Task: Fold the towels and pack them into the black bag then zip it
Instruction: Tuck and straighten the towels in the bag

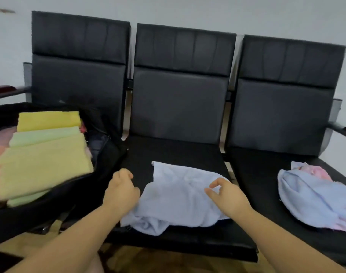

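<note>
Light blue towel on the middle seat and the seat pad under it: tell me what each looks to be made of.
Light blue towel: soft, matte, fuzzy-looking woven cloth, probably terry or microfibre; it lies crumpled in limp folds with no shine. Seat pad: black padded upholstery, likely faux leather or vinyl; the matching backrest shows a smooth surface, faint sheen and stitched panel lines. Real leather cannot be ruled out.
</note>
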`<state>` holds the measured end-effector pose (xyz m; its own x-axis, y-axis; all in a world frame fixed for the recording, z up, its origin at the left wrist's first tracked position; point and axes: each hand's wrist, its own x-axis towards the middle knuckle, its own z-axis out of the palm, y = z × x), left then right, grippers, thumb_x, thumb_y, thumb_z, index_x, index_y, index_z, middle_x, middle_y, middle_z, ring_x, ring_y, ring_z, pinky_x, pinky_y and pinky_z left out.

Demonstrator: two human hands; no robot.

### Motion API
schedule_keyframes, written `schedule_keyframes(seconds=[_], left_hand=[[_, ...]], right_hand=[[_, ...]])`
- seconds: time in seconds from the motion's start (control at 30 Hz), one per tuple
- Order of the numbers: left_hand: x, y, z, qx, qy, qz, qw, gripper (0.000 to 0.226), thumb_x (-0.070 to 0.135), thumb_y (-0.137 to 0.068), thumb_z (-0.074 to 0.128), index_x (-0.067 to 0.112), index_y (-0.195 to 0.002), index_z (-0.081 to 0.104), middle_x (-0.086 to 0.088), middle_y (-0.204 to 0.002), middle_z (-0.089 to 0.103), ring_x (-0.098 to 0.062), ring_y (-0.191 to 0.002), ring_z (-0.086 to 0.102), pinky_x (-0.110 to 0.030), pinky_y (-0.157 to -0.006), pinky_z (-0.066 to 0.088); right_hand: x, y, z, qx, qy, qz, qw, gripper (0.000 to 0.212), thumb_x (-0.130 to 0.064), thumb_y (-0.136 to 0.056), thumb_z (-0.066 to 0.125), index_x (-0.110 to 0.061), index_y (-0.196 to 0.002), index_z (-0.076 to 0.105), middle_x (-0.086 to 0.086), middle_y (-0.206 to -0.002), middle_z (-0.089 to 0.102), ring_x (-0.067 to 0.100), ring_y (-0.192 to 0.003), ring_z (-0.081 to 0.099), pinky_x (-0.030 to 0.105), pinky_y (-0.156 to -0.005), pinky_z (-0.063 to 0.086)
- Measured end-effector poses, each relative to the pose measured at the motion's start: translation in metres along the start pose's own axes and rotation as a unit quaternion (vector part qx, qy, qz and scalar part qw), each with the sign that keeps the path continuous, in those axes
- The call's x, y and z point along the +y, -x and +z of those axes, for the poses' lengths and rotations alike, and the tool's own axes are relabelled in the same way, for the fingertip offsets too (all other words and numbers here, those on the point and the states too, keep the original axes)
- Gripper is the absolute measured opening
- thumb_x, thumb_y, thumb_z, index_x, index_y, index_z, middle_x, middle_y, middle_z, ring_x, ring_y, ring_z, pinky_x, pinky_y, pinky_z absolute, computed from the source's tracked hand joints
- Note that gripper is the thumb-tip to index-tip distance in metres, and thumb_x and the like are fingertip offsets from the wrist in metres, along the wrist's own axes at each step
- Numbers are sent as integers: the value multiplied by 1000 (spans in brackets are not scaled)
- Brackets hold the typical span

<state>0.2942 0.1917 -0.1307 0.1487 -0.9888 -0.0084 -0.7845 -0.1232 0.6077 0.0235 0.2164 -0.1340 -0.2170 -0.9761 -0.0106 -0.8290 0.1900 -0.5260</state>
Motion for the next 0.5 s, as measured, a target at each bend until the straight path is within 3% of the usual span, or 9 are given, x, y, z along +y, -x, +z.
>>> schedule_keyframes(seconds=[0.07,0.17,0.27,0.37,0.43,0.5], left_hand=[[-11,1,17,36,-38,99,994,41,11,-87,56,14,-126,44,-6,-142,39,-24,-125,42,-31,-97,34],[-6,-1,35,-34,-33,169,985,42,23,-95,50,26,-135,40,7,-152,30,-13,-134,34,-23,-105,27],[-3,-11,48,-150,-10,156,976,44,38,-98,43,40,-141,32,13,-141,43,-10,-120,47,-24,-98,37],[3,-22,53,-189,-60,146,969,50,47,-98,37,40,-146,25,12,-129,53,-12,-116,51,-27,-98,40],[9,-27,56,-186,-86,119,971,46,53,-97,32,41,-141,36,9,-126,54,-16,-117,50,-28,-95,40],[16,-29,56,-191,-143,91,967,38,55,-97,29,34,-107,60,8,-107,60,-17,-107,55,-29,-84,43]], right_hand=[[9,-2,5,45,42,-33,998,16,-43,-90,58,-31,-98,55,-11,-71,52,9,-68,53,22,-61,41],[26,-10,16,74,70,-66,993,31,-40,-88,63,-24,-114,63,-6,-114,54,15,-106,53,25,-88,42],[31,-23,19,-24,18,-6,1000,51,-44,-88,62,-28,-134,49,-4,-141,39,17,-122,47,27,-97,41],[26,-37,20,-81,9,30,996,69,-49,-88,58,-27,-147,30,-2,-150,33,21,-131,42,32,-103,37],[24,-42,22,-97,13,55,994,72,-54,-91,51,-27,-151,22,1,-150,38,23,-133,41,33,-105,35],[24,-46,22,-94,25,69,993,65,-52,-95,43,-25,-150,25,4,-146,44,25,-130,44,33,-102,36]])
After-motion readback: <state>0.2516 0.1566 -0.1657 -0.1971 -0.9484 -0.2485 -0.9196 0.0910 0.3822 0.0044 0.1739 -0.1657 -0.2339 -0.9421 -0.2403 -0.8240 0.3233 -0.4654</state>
